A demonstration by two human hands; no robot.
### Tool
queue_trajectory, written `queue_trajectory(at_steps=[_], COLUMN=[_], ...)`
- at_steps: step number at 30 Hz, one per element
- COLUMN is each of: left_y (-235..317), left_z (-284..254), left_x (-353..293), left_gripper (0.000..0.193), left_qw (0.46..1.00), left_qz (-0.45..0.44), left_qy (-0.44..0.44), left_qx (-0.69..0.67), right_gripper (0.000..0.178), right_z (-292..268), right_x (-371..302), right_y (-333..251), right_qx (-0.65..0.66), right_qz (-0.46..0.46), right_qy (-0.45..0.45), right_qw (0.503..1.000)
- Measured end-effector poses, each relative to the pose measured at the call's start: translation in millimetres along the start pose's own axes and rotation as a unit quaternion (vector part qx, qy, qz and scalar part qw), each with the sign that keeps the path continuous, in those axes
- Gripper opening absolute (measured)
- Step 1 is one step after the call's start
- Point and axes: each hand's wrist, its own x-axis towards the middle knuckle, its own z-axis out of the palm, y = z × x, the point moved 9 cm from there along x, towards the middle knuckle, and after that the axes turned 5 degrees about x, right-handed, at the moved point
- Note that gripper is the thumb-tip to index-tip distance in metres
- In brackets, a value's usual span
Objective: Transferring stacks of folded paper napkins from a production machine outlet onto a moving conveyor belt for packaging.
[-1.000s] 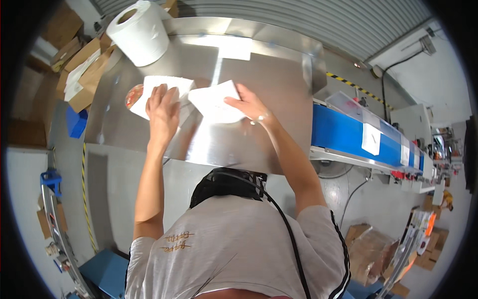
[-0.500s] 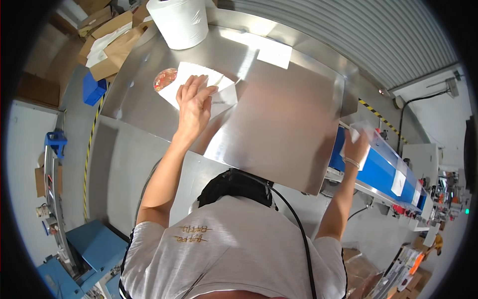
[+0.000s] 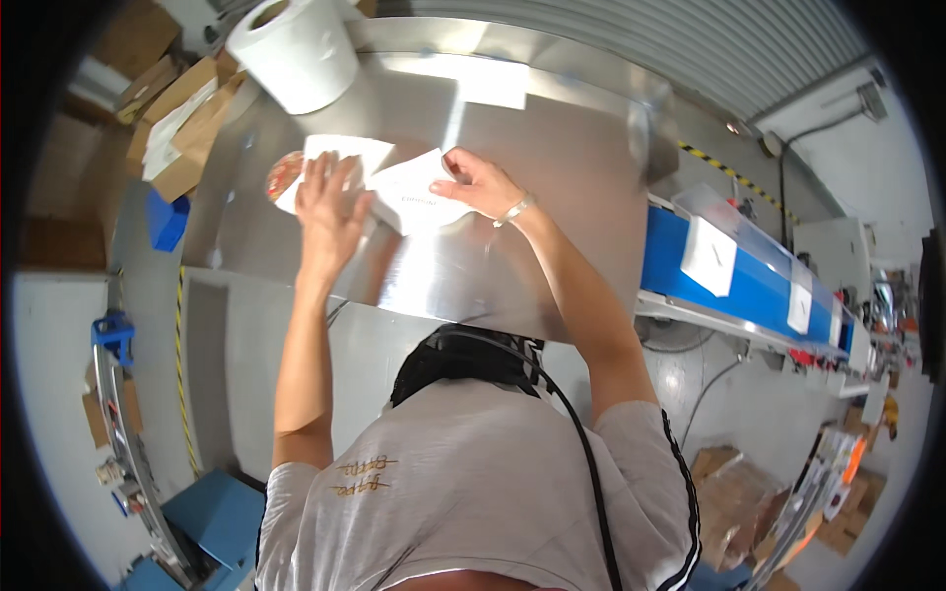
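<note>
My left hand [image 3: 332,212] lies with its fingers spread on a white paper piece [image 3: 374,150] on the steel table, pressing it from above. Partly under that paper, a round red-and-white patterned thing [image 3: 284,175] shows at its left edge; its kind I cannot make out. My right hand [image 3: 481,185] pinches the right edge of another white paper piece [image 3: 419,197], thumb on top. This piece bears faint print and is tilted beside the first one. Where the two pieces meet, I cannot tell whether they overlap.
A big white roll [image 3: 296,59] stands at the table's back left, and a white sheet [image 3: 495,84] lies at the back. To the right runs a blue conveyor belt [image 3: 665,246] bearing several white pieces [image 3: 708,256] under a clear guard. Opened cardboard boxes [image 3: 182,128] are at far left.
My right hand has come left from the conveyor, leaving a white piece there, and now grips a paper piece near my left hand. The left hand stays on the paper.
</note>
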Motion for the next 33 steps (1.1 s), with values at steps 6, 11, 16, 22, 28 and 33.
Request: queue_trajectory(at_steps=[6,11,16,22,28,33], left_y=[7,21,8,10,13,9], left_z=[-9,-8,-6,-14,-3,-9], left_x=[4,4,4,3,2,-7], left_gripper=[0.037,0.035,0.036,0.036,0.038,0.032], left_qw=[1.000,1.000,0.998,1.000,0.997,0.998], left_qz=[-0.013,0.022,-0.040,0.009,0.026,-0.006], left_qy=[-0.014,0.003,0.018,0.020,0.048,0.057], left_qx=[-0.019,0.007,-0.045,0.000,-0.058,-0.038], right_gripper=[0.025,0.031,0.034,0.043,0.065,0.041], right_z=[-118,-201,-202,-248,-231,-126], right_x=[-145,-281,-291,-318,-306,-166], right_y=[70,83,59,81,17,2], right_qx=[-0.058,-0.039,-0.027,-0.154,-0.609,-0.491], right_qz=[0.028,0.232,0.228,0.248,0.243,-0.008], right_qy=[0.371,0.507,0.529,0.517,0.464,0.306], right_qw=[0.926,0.829,0.817,0.804,0.595,0.815])
